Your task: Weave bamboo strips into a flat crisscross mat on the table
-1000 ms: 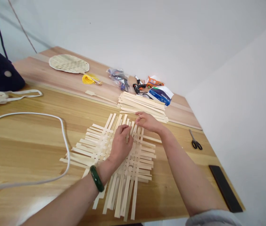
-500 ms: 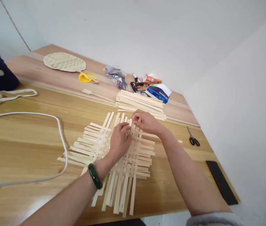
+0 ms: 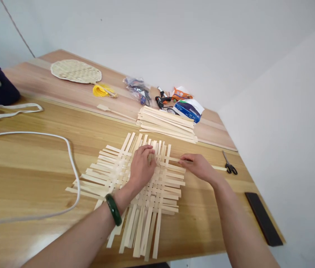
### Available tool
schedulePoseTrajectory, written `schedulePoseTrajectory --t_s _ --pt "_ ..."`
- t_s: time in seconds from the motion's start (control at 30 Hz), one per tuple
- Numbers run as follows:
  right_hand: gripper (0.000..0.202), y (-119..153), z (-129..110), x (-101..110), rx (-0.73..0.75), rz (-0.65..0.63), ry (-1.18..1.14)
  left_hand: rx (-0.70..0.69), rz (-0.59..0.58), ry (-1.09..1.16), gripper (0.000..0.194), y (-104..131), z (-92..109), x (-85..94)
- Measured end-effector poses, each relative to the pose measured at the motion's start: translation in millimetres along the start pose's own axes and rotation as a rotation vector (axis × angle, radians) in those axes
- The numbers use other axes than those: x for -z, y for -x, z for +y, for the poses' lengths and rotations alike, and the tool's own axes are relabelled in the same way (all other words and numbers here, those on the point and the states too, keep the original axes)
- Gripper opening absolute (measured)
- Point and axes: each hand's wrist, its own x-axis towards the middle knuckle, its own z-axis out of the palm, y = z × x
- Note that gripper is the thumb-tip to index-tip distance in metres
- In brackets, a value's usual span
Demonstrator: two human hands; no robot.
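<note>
A loose woven mat (image 3: 118,173) of pale flat strips, probably bamboo or wood, lies before me with strip ends sticking out all round. My left hand (image 3: 143,165), a green bangle on its wrist, rests on the upper middle of the weave. Its fingers are bent, with a gap between thumb and forefinger. Beyond the mat's upper right edge, my right hand (image 3: 195,164) pinches a pale strip (image 3: 219,168). That strip runs from the weave through my fingers and out to the right, its far end by the scissors (image 3: 231,167).
Behind the mat lies a pile of loose strips (image 3: 165,124). Farther back are a woven fan (image 3: 76,71), yellow cord (image 3: 100,90), bagged items (image 3: 137,89), a glue gun (image 3: 163,100) and a blue packet (image 3: 187,110). A white cable (image 3: 72,163) curves at left; a black bar (image 3: 263,219) lies at right.
My right hand has moved right and nearer from the mat's top edge and now grips the strip. The strip's far end has shifted right, toward the scissors. My left hand stays put.
</note>
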Motion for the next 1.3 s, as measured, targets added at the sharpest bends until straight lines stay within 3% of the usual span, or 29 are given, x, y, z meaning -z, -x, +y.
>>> schedulePoseTrajectory --t_s 0.37,0.93,1.3 --pt "0.031 10 -3 -5 0.008 0.041 -0.069 0.019 0.012 0.013 0.012 -1 1 -0.3" --pt "0.028 32 -26 -6 -0.032 0.113 0.17 0.04 0.074 0.032 0.009 -2 2 0.0" --pt "0.029 29 -20 -4 -0.039 0.105 0.124 0.029 0.073 0.028 0.012 -2 1 1.5"
